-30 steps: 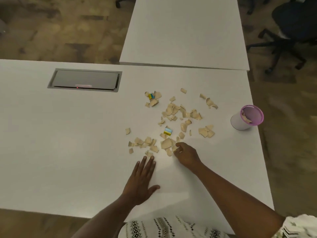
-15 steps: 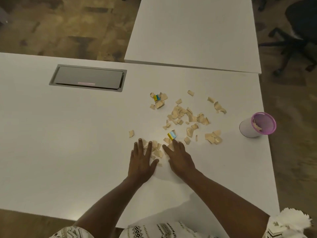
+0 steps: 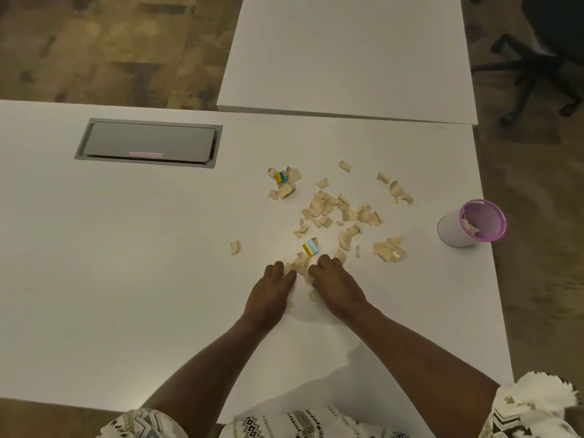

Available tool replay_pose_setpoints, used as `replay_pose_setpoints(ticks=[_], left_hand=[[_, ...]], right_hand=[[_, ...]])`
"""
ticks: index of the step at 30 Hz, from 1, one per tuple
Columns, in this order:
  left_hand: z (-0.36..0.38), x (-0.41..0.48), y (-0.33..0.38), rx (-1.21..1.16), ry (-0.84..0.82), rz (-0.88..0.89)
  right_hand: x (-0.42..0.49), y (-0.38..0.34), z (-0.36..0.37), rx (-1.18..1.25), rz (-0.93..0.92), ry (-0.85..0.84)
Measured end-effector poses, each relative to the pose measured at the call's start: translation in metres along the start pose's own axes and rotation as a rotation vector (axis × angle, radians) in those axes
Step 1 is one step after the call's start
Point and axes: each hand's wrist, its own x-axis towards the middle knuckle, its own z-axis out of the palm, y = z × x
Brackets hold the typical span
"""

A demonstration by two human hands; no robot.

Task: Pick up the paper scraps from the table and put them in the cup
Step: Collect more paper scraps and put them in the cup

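Gathering step, by the look of it. Left hand (image 3: 271,290) and right hand (image 3: 336,287) close together on the tabletop (image 3: 126,279), fingers curled, clamped from both sides on a small heap of paper scraps (image 3: 300,263). Next: lift without spilling, carry right to the cup (image 3: 452,230). Most scraps just beyond the fingertips.

On the table (image 3: 126,248), a heap of scraps (image 3: 300,263) is cupped between the curled left hand (image 3: 271,292) and right hand (image 3: 335,286). More are scattered towards 1 o'clock. At 2 o'clock the cup (image 3: 452,232) is seen, a few inside.
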Motion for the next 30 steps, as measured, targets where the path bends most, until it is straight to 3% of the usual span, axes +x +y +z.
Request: replay_pose_setpoints(ticks=[9, 21, 30], left_hand=[[-0.003, 0.011, 0.004, -0.095, -0.009, -0.092], [-0.030, 0.039, 0.058, -0.677, 0.217, -0.455], [-0.067, 0.103, 0.147, -0.856, 0.229, -0.368]], right_hand=[[-0.009, 0.016, -0.003, 0.078, 0.027, 0.097], [-0.033, 0.045, -0.042, 0.772, 0.498, 0.292], [-0.062, 0.108, -0.104, 0.948, 0.584, 0.524]])
